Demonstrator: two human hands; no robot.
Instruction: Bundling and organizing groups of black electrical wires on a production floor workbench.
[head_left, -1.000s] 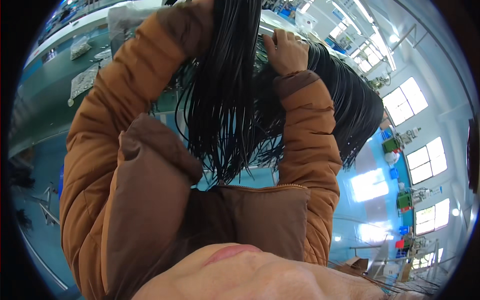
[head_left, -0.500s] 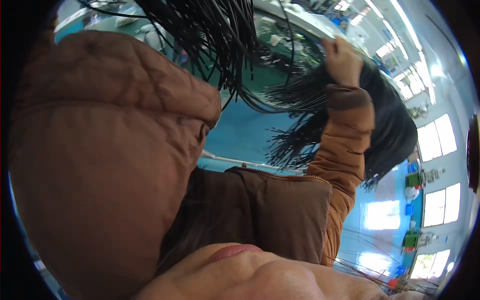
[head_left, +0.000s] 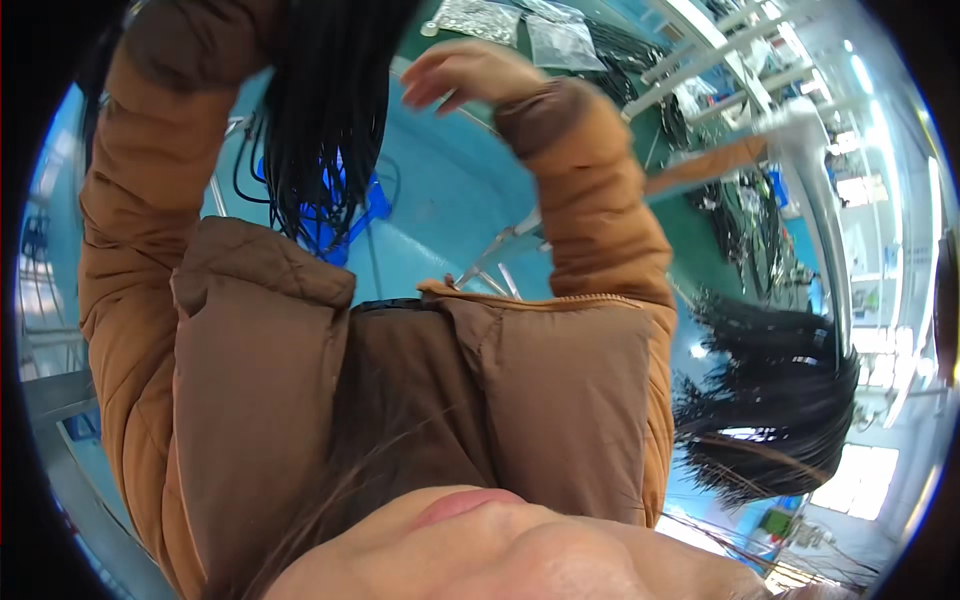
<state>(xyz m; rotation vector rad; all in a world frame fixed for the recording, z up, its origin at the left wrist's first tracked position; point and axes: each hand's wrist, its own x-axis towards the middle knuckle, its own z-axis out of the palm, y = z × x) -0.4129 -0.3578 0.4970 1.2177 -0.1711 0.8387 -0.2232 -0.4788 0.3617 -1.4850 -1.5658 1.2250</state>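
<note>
A thick bundle of black cables [head_left: 330,120] hangs down at the upper left, its loose ends dangling. The sleeve of my left arm reaches up beside this bundle, and the hand itself is out of sight past the upper edge. To the right of the bundle my right hand [head_left: 470,76] is raised, fingers stretched and slightly bent, holding nothing. A gap lies between its fingertips and the cables. Another bundle of black cables [head_left: 775,405] hangs at the right by a pale metal post, away from both hands.
Clear plastic bags [head_left: 565,42] and more black cables lie on a green tabletop [head_left: 668,150] ahead. A metal frame [head_left: 815,170] rises at the right. Below the near cables, a blue stool [head_left: 345,220] stands on the blue floor [head_left: 440,190].
My right hand has left the right-hand cable bundle and come toward the middle. That bundle now sits lower in view at the right. My left arm has swung out to the left, and the view has turned.
</note>
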